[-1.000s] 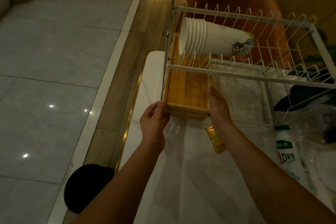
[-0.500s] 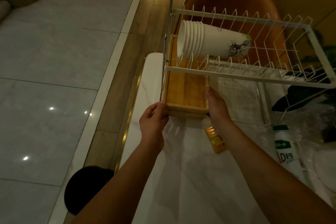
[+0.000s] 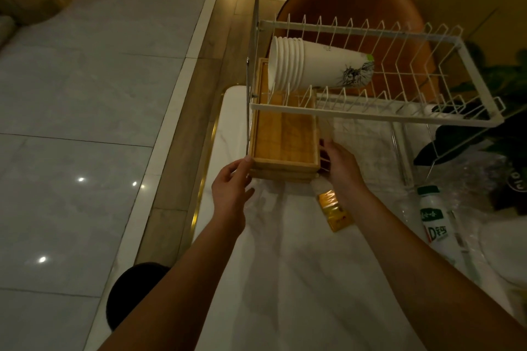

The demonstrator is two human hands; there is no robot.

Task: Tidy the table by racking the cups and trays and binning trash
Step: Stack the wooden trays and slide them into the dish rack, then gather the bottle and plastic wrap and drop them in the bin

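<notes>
Left hand (image 3: 231, 185) loose, fingertips only touching near-left corner of wooden trays (image 3: 285, 145); right hand (image 3: 339, 164) gripping near-right edge. Risk: uneven push, stack skewing under rack (image 3: 370, 117), jamming against frame.

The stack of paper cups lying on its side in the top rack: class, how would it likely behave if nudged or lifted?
The stack of paper cups is probably light, being thin paper. Lying on its side, it might roll, though the rack prongs likely check it. Nested cups could slide apart if gripped by only one.
</notes>
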